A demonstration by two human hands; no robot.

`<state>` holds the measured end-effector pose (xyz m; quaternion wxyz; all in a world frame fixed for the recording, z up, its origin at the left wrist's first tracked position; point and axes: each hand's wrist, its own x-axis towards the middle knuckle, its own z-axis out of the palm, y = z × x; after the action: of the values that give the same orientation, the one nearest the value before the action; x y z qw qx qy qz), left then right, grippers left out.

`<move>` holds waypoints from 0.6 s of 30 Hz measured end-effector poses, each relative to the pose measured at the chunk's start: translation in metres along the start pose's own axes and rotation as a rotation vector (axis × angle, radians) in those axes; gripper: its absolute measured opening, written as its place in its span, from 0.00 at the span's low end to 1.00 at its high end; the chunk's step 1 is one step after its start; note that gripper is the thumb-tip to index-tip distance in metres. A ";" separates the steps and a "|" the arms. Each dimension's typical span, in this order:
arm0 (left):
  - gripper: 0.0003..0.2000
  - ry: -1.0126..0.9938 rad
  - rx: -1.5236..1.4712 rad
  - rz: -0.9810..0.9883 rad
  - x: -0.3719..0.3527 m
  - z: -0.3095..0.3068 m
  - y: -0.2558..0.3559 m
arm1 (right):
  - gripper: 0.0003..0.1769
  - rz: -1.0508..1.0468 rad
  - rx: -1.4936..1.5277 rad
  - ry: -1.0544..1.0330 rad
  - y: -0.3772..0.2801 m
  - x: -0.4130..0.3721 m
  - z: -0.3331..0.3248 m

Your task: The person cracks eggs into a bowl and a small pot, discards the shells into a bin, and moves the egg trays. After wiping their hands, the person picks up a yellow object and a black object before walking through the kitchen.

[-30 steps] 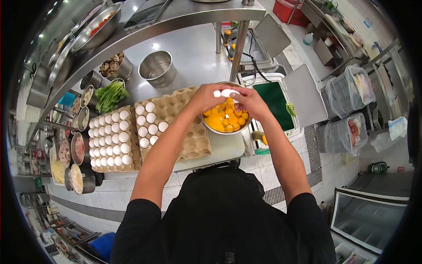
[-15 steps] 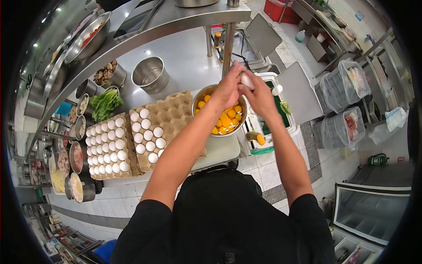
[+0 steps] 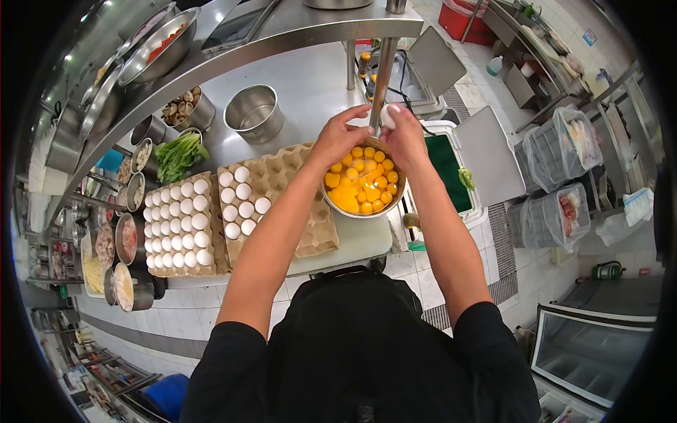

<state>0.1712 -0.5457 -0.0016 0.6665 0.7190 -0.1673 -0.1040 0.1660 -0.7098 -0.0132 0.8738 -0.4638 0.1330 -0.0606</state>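
Over the far rim of a steel bowl (image 3: 328, 193) full of yellow egg yolks (image 3: 365, 185), my right hand (image 3: 407, 141) grips a white egg (image 3: 387, 117) in its fingertips. Fingers partly hide the shell, so I cannot tell whether it is cracked. My left hand (image 3: 340, 135) hovers at the bowl's far left side, thumb and fingers apart with nothing between them. Left of the bowl lies a cardboard egg tray (image 3: 285, 169), partly filled with white eggs (image 3: 242, 191) and partly covered by my left forearm. Beside it a fuller tray (image 3: 209, 261) holds rows of white eggs.
A steel pot (image 3: 254, 116) stands behind the trays, near leafy greens (image 3: 178, 155) and several ingredient containers at left. An overhead steel shelf (image 3: 282, 44) crosses the counter; its post (image 3: 383, 77) rises just beyond my hands. A white cooler (image 3: 462, 201) sits right of the bowl.
My hands were together around the egg; now they are apart, with the egg in my right hand. The left has moved leftward, showing more of the bowl. The camera view has shifted slightly.
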 end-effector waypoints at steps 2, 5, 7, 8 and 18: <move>0.21 -0.096 0.013 0.022 0.007 -0.007 -0.014 | 0.17 0.168 -0.107 -0.183 -0.004 -0.025 -0.004; 0.20 -0.232 0.007 -0.016 -0.005 -0.017 -0.023 | 0.16 0.296 -0.265 -0.320 0.002 -0.038 -0.022; 0.19 -0.272 -0.010 -0.073 -0.016 -0.016 -0.025 | 0.19 0.317 -0.457 -0.410 0.004 -0.042 -0.025; 0.21 -0.254 0.189 -0.002 -0.020 -0.016 -0.025 | 0.19 0.317 -0.456 -0.410 0.004 -0.043 -0.027; 0.21 0.123 0.538 0.071 -0.067 -0.110 0.009 | 0.21 -0.831 -1.257 0.009 -0.033 -0.024 -0.070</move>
<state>0.1491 -0.4189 0.0119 0.4639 0.8687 -0.1732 0.0116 0.1236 -0.7789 -0.0196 0.3492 -0.8869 -0.0397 -0.2999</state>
